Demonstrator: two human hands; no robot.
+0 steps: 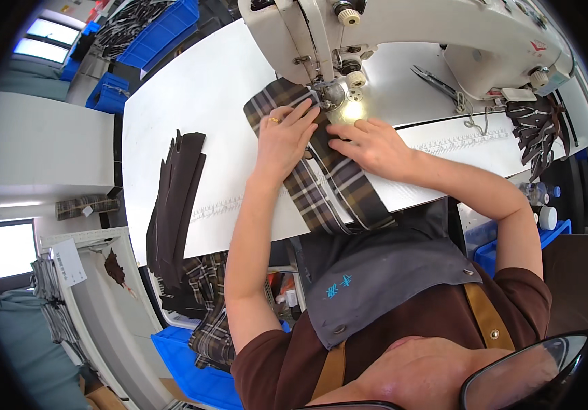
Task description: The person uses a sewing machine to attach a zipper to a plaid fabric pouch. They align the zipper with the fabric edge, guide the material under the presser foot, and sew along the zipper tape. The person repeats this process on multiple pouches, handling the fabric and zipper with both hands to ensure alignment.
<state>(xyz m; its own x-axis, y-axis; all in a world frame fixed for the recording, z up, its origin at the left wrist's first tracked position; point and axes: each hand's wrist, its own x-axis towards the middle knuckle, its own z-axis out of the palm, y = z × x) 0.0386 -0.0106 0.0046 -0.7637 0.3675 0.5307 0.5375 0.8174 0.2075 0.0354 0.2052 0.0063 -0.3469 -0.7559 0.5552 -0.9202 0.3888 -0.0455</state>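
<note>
A brown, black and white plaid cloth piece [369,198] runs from under the sewing machine's needle area [326,96] to the table's front edge. Down its length goes a dark strip, with what looks like a small zipper pull [308,154] on it. My left hand [282,140] lies on the cloth with fingers stretched toward the presser foot. On the other side of the strip, my right hand [374,148] rests with its fingertips at the cloth's right edge, thumb and index finger apart. The machine's lamp lights the plate beside the needle.
Dark brown cloth strips [176,198] lie stacked at the table's left. Tweezers [434,78] and a bundle of zippers [534,130] are at the right. A ruler strip [461,142] crosses the table. Plaid pieces [212,335] hang over a blue bin [183,362] below.
</note>
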